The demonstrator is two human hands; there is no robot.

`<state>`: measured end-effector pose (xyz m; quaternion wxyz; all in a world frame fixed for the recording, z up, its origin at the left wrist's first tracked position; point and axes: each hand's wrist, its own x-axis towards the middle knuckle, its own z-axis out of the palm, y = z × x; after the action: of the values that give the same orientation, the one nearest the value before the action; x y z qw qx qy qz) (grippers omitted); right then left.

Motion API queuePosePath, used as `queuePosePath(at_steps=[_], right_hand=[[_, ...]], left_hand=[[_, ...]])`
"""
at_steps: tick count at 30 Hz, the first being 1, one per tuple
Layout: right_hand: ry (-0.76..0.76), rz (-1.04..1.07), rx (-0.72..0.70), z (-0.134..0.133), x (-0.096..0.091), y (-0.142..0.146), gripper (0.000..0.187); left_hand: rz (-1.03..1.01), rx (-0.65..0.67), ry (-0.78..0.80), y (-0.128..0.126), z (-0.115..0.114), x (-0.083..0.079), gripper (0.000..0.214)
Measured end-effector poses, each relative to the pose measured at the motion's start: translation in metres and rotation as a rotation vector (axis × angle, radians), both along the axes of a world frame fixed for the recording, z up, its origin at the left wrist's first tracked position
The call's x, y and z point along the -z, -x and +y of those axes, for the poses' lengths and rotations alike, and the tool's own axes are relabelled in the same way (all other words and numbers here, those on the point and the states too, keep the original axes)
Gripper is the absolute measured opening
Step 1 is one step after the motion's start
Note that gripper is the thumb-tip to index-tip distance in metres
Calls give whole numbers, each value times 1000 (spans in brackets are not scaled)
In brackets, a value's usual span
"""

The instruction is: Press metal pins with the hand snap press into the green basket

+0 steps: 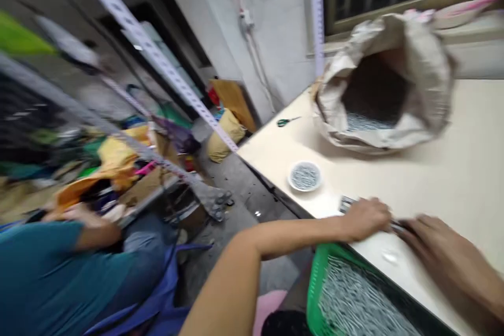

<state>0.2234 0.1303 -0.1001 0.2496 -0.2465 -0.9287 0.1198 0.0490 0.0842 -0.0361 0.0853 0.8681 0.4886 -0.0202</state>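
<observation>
One narrow dark strip, blurred and mostly covered by fingers, is right of the white bowl and nearer the wearer; its long axis runs from hand to hand, sloping slightly down rightward. The left hand is curled around it; whether the right hand grips, I cannot tell. Nearer than the bowl, one green basket is cut off below.

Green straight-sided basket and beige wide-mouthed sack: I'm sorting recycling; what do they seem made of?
Green basket: probably moulded plastic, slightly glossy, its wall evenly coloured. Beige sack: matte, perhaps woven plastic or heavy paper; stiff creases show, any weave is unclear.
</observation>
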Motion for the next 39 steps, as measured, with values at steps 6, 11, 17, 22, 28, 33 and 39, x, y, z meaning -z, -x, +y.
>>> queuePosePath(at_steps=[6,11,17,22,28,33,39], right_hand=[[19,-240,145,9,-29,-34,49],[27,-237,259,25,-32,-12,24],[-2,-176,329,38,-32,-4,21],[11,-134,236,-4,-48,-2,21],[68,-154,102,-43,-42,14,10],[-36,-152,153,-35,-25,22,15],[-46,-104,171,-23,-20,14,20]], left_hand=[[-283,-127,-293,-2,-36,31,27],[-406,-174,-284,-9,-54,38,15],[-433,-138,-253,-13,-49,27,16],[-346,-462,-301,11,-62,8,18],[-51,-759,49,42,-45,-16,20],[-9,-719,398,50,-12,-29,16],[109,-589,160,40,-28,-60,21]])
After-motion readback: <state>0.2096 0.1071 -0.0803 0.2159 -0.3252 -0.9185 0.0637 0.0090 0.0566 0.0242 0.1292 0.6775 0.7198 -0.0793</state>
